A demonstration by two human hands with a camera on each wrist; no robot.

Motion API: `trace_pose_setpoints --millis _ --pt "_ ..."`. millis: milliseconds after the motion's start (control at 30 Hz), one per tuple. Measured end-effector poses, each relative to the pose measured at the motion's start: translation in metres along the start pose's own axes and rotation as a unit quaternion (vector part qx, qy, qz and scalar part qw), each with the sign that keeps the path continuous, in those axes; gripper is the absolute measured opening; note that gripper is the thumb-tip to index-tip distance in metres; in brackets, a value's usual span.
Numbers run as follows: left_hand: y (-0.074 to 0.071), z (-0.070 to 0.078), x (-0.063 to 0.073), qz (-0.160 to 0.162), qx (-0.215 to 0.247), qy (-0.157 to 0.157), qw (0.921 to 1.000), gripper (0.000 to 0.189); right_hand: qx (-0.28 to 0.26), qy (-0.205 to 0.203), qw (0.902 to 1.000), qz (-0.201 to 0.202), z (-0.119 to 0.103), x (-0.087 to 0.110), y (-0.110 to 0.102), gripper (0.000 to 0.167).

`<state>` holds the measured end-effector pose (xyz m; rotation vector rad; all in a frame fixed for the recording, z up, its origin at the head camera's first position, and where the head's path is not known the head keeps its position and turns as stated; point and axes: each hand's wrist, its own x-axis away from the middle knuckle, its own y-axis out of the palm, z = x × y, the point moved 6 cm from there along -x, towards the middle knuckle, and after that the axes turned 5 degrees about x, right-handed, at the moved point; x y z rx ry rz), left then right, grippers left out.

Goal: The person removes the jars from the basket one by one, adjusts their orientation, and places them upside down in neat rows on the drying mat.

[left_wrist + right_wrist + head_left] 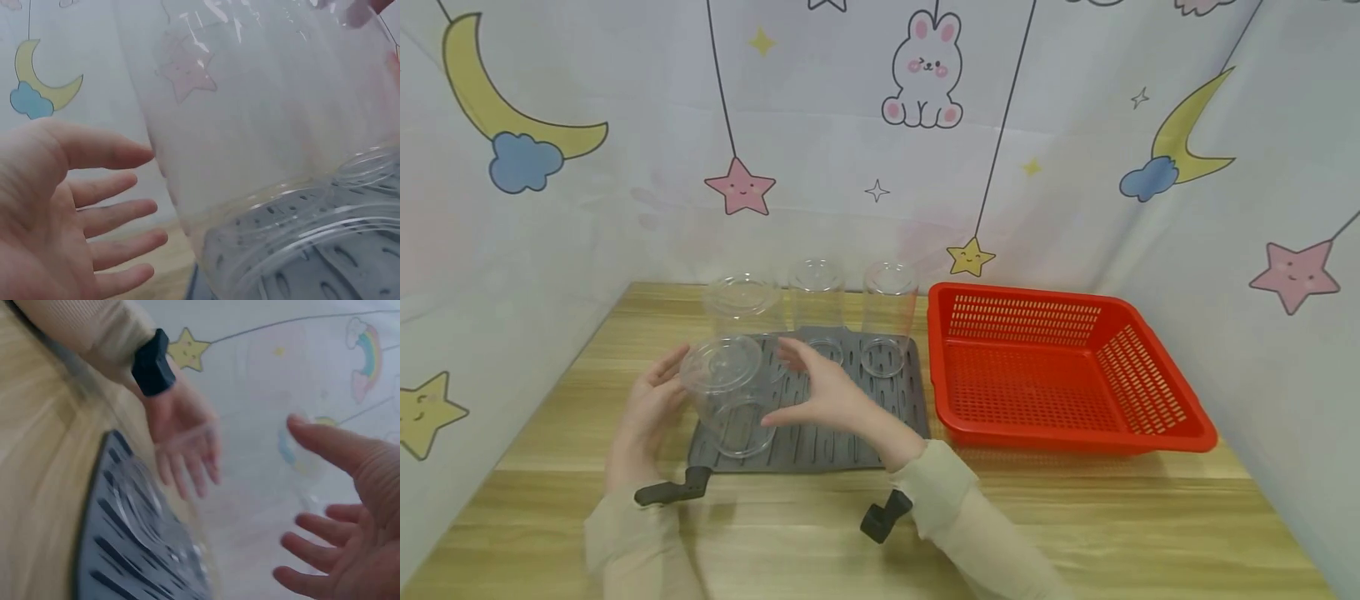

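Note:
A clear plastic container (726, 408) stands on the front left of a grey ribbed drying mat (831, 442), its ringed round end facing up. My left hand (651, 408) is at its left side. In the left wrist view the left fingers (122, 217) are spread and nearly straight, with the thumb tip right at the clear wall. On the other side my right hand (823, 396) faces the container, thumb and fingers apart. The right wrist view shows that hand's fingers (315, 550) loosely extended with nothing gripped.
Behind stand a wide clear container (745, 304) and two narrower ones, a middle one (817, 300) and a right one (890, 308), on the mat. A red plastic basket (1075, 437) sits to the right on the wooden table (775, 533). A patterned curtain (835, 225) hangs behind.

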<state>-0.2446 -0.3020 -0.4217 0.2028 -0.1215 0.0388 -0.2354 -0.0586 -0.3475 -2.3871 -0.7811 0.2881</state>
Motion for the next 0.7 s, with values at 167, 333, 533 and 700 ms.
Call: trace_pose_setpoints --millis 167,333,533,700 --pt "-0.004 0.021 0.008 0.068 -0.034 0.024 0.9968 0.07 0.038 -0.048 0.9981 -0.005 -0.001 0.023 -0.028 0.061" --pt "-0.004 0.057 0.021 0.173 -0.049 0.079 0.9805 0.053 0.091 -0.096 0.9877 0.083 -0.002 0.048 -0.063 0.043" --pt "0.015 0.098 0.038 0.251 -0.146 0.175 0.9407 0.041 0.142 -0.111 0.9582 0.222 0.006 0.08 -0.111 0.031" --pt "0.051 0.121 0.049 0.243 -0.234 0.273 0.9012 0.04 0.187 -0.104 0.9249 0.314 0.021 0.106 -0.146 0.03"
